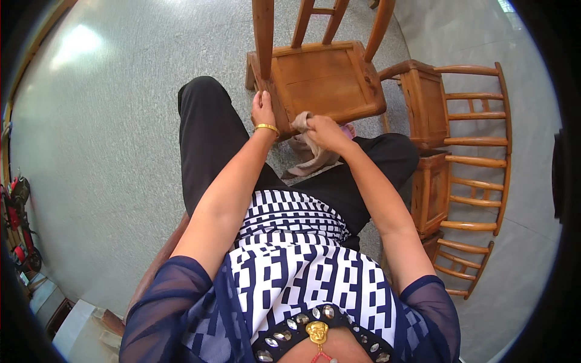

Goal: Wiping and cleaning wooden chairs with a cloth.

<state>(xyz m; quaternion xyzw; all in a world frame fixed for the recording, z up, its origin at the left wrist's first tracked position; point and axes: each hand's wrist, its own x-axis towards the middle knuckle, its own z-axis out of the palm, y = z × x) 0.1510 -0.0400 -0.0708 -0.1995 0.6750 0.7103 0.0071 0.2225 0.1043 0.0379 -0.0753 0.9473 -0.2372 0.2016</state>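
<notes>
In front of my knees stands a brown wooden chair (321,85), its back posts rising toward the top of the view. My left hand (264,110), with a gold bracelet on the wrist, grips the left edge of the chair's seat near its front corner. A greyish-beige cloth (315,156) is bunched in my right hand (327,133), which is closed on it at the seat's front edge. The cloth's loose end hangs down between my legs. My right fingertips are partly hidden by the cloth.
Several more wooden chairs (426,109) stand in a row on the right, along a grey wall (526,115). Speckled grey floor (115,139) stretches to the left. At the far left lie red and black items (23,224), by a pale box-like thing (75,330).
</notes>
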